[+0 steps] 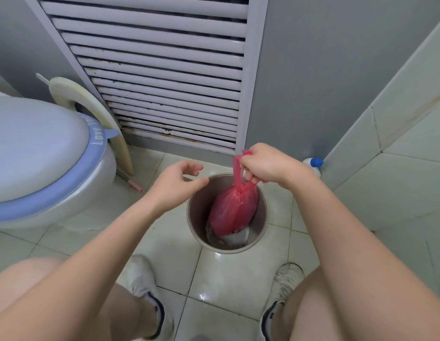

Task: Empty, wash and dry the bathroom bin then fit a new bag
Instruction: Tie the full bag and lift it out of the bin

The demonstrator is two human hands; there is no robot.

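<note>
A round grey-brown bin (pixel 195 217) stands on the tiled floor between my feet and the wall. Inside it hangs a tied red plastic bag (pixel 232 210), bulging with rubbish, its lower end near the bin's bottom where something pale lies. My right hand (pixel 265 166) is above the bin's far rim, shut on the bag's red handles. My left hand (pixel 179 182) hovers at the bin's left rim, fingers loosely curled and apart, holding nothing.
A toilet (pixel 42 158) with a blue-rimmed closed lid stands to the left. A cream padded seat ring (pixel 91 104) leans against the louvred panel (pixel 165 70). A white bottle with a blue cap (pixel 312 164) stands in the right corner. My two shoes are below the bin.
</note>
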